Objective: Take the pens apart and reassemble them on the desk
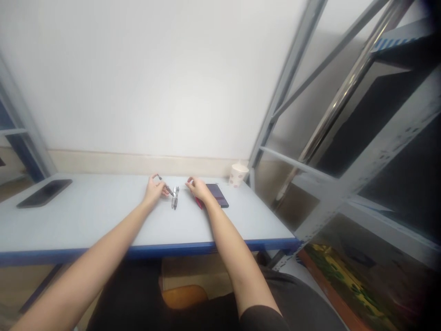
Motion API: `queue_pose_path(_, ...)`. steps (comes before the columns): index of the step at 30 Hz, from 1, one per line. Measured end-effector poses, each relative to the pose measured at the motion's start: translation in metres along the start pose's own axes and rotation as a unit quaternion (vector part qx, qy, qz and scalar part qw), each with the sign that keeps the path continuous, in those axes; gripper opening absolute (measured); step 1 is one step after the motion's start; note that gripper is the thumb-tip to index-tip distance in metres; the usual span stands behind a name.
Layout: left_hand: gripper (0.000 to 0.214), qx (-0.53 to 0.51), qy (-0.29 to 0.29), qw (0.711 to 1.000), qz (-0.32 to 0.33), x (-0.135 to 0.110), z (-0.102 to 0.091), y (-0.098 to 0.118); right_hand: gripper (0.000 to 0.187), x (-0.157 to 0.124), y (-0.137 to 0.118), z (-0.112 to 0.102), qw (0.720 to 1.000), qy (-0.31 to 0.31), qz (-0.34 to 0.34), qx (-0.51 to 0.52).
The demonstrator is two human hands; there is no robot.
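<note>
A slim dark pen [168, 189] is pinched in my left hand [155, 189], its lower end pointing down and right toward the table. Just right of that tip, several slim silver pen-like pieces [175, 198] lie close together; their exact kind is too small to make out. My right hand [197, 187] is a little farther right over the table, fingers loosely curled with a small gap between them, and nothing visible in them. Beside its wrist a red object [199, 202] shows, partly covered by the hand. A dark tablet or phone [219, 196] lies right behind it, partly hidden.
The white table [96, 220] has a blue front edge. A pale spotted cup [238, 175] stands at its back right corner. Far left lies a dark phone-like slab [44, 193]. A wall closes the back, and metal shelving [320, 179] rises at the right.
</note>
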State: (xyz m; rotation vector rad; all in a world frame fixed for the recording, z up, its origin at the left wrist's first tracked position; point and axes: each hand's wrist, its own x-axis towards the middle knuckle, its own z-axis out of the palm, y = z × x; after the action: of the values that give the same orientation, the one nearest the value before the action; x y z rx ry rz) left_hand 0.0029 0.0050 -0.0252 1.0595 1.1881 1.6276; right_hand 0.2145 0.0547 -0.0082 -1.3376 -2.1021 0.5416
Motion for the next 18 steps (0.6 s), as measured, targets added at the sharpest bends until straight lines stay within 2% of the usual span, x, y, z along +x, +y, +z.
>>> queue_pose_path(6,0.066,0.001,-0.012,1.000,-0.008,-0.002,0.002,0.000,0.021,-0.005,0.009,-0.013,0.994,0.031,0.019,-0.105)
queue_pose_path(12,0.060,-0.006,-0.002,1.000,-0.007,0.000,0.003,-0.003,0.032,-0.015,0.008,-0.041,0.979,0.070,0.007,-0.192)
queue_pose_path(15,0.058,-0.011,0.005,1.000,-0.001,0.001,0.003,-0.003,0.038,-0.016,0.002,-0.042,0.981,0.017,-0.028,-0.194)
queue_pose_path(18,0.054,-0.012,0.003,1.000,0.004,0.000,0.003,-0.003,0.029,-0.015,-0.004,-0.035,0.978,-0.050,-0.040,-0.199)
